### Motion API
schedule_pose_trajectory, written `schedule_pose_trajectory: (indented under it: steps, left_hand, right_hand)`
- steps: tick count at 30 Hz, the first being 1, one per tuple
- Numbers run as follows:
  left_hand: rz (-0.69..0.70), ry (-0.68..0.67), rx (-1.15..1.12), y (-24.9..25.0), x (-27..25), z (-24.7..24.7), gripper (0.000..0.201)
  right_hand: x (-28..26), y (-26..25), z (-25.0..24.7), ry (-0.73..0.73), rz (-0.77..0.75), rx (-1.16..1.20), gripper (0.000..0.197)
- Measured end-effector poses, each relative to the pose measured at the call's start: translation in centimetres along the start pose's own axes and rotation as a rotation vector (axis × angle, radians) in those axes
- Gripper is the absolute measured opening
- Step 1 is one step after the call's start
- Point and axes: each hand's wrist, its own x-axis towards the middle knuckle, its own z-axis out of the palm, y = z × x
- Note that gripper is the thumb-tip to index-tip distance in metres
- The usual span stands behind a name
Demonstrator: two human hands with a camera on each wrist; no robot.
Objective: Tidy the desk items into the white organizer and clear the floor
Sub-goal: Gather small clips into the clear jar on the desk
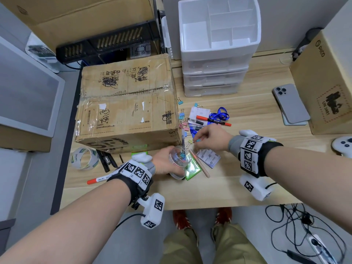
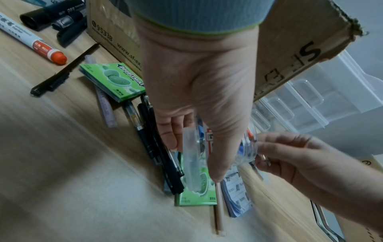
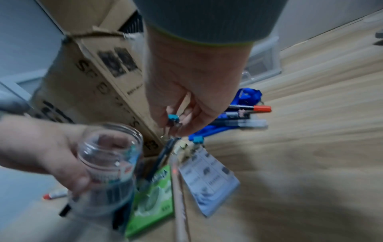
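Head view: the left hand [image 1: 165,163] wraps its fingers round a clear, round plastic jar [image 1: 180,161] with its mouth open upward and a blue binder clip visible inside. Just beyond and right of that grip, the right hand [image 1: 211,139] pinches a small blue binder clip [image 1: 198,140] between thumb and fingertips, above the jar's far rim. Under the jar lies a flat green chewing-gum pack [image 1: 193,169], with a slim wooden pencil [image 1: 200,162] and a blue-and-white sticky-note pad [image 1: 208,158] to its right. Further past the right hand lie loose coloured binder clips [image 1: 183,119], a red-capped marker [image 1: 213,120] and a blue lanyard [image 1: 221,114]. The white plastic drawer organizer [image 1: 219,46] stands well beyond both hands on the wooden desk [image 1: 247,115], beside a taped cardboard box [image 1: 127,103].

Left wrist view: the left hand's fingers [image 2: 172,137] and thumb curl round the jar, with black pens [image 2: 157,147] lying beside the grip.

Right wrist view: the blue clip sits clamped in the right hand's fingertips [image 3: 186,117], up and right of the jar's open mouth; the picture is blurred.
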Motion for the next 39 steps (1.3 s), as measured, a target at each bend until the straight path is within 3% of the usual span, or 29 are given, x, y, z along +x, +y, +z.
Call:
schedule_pose_trajectory:
  steps: [3,8,11,14,17,20,23,27,32,39]
  left_hand:
    - [0.004,0.000,-0.020,0.1,0.3,0.3,0.070]
    - [0.027,0.009,-0.042,0.4,0.2,0.5,0.072]
    - [0.040,0.010,-0.046,0.1,0.1,0.5,0.066]
    - [0.044,0.003,-0.068,-0.6,-0.1,0.3,0.065]
    - [0.040,0.002,-0.079,-1.1,-0.3,0.2,0.067]
    - [0.041,0.009,-0.070,-1.7,-0.6,0.2,0.068]
    - [0.054,0.022,-0.071,-2.5,-0.7,0.2,0.064]
    - [0.048,0.021,-0.073,-2.7,-0.8,0.2,0.068]
    - [0.050,0.028,-0.095,-2.6,-0.6,0.0,0.067]
    - [0.041,0.022,-0.048,-2.0,-0.4,-0.1,0.068]
  right_hand:
    - [-0.3,-2.5,0.7,-0.170,-0.033,0.065,0.018]
    - [-0.3,-3.5,2.4,-0.245,-0.062,0.046,0.022]
    - [-0.5,-3.3,1.8,-0.208,-0.035,0.094,0.015]
    - [0.1,-2.1,0.9,-0.070,0.009,0.155,0.010]
    - [1.3,0.5,0.0,0.111,0.039,-0.145,0.016]
    - [1.8,2.0,0.6,0.088,0.063,-0.439,0.018]
    - [2.2,2.4,2.3,0.091,0.025,-0.572,0.037]
    - [2.6,2.4,3.7,0.096,0.038,-0.704,0.040]
    - [2.9,2.2,3.9,0.081,0.046,-0.717,0.023]
    - [2.9,2.0,3.7,0.070,-0.002,-0.719,0.021]
